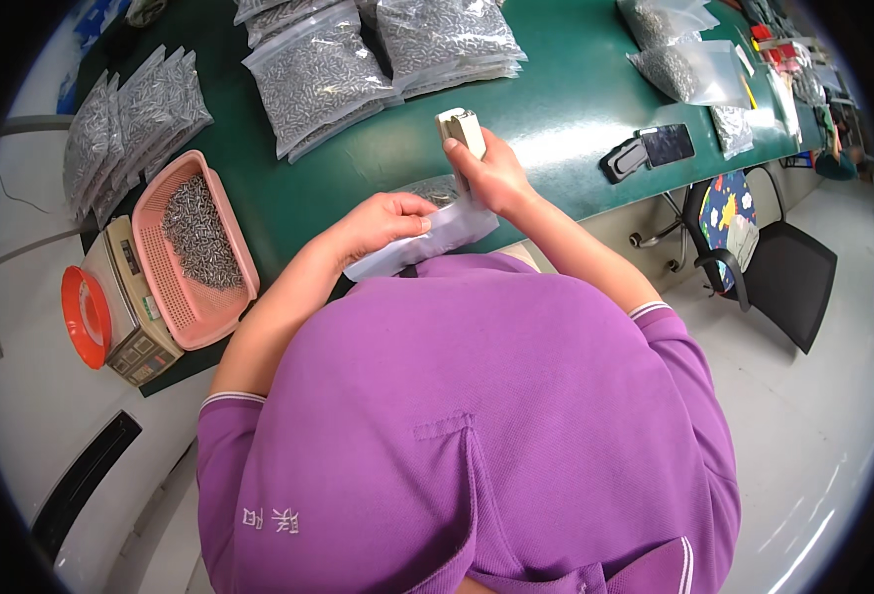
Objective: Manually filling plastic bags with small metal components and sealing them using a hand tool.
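Note:
Close to my body at the table's front edge, my left hand point(389, 228) is closed on the open end of a clear plastic bag point(427, 243), thumb on top. Small metal parts show through the bag just beyond my fingers. My right hand point(498, 176) grips a cream-coloured, stapler-like hand tool point(464, 134), its body upright with the thumb along it. The tool's lower end is at the bag's right part, partly hidden by my fingers, so I cannot tell if it clamps the plastic.
Filled bags of screws point(318, 79) are stacked at the back, with more bags point(140, 129) at the left. A pink basket point(244, 247) of screws stands beside a scale point(135, 317) with an orange dish point(86, 317). A phone point(667, 145) lies right, near an office chair point(798, 277).

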Tool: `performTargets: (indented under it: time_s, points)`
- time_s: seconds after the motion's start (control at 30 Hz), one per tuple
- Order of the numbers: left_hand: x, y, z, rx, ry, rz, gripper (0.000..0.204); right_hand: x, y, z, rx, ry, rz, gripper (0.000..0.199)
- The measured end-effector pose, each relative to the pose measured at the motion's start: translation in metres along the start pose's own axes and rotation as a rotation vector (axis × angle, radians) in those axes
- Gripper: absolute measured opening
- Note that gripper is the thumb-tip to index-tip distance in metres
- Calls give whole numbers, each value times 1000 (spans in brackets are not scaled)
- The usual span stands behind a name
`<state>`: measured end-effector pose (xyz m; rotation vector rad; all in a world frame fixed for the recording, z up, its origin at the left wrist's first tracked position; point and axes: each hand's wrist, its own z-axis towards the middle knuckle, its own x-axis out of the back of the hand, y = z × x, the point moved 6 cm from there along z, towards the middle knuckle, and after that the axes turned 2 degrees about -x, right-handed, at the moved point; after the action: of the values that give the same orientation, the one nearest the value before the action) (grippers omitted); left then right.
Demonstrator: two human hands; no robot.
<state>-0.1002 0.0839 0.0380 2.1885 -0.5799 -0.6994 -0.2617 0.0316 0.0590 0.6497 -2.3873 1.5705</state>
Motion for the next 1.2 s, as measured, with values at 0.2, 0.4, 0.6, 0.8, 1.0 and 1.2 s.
performTargets:
  time_s: [0.2, 0.4, 0.6, 0.8, 1.0, 1.2]
  points:
    - [-2, 6, -4, -123, 56, 238, 30, -5, 2, -2, -1, -130, 134, 57]
    - [4, 10, -5, -198, 205, 302, 44, -21, -28, -19, 57, -144, -196, 57]
    - [3, 9, -7, -194, 200, 276, 42, -22, -28, -19, 44, -86, -178, 60]
    - [4, 5, -6, -217, 193, 258, 42, -29, -26, -16, 35, -97, -196, 60]
    - [8, 7, -8, -241, 223, 248, 42, -36, -18, -7, 46, -44, -108, 57]
    - [10, 13, -42, -236, 252, 293, 47, -36, -10, 1, 40, -28, -48, 58]
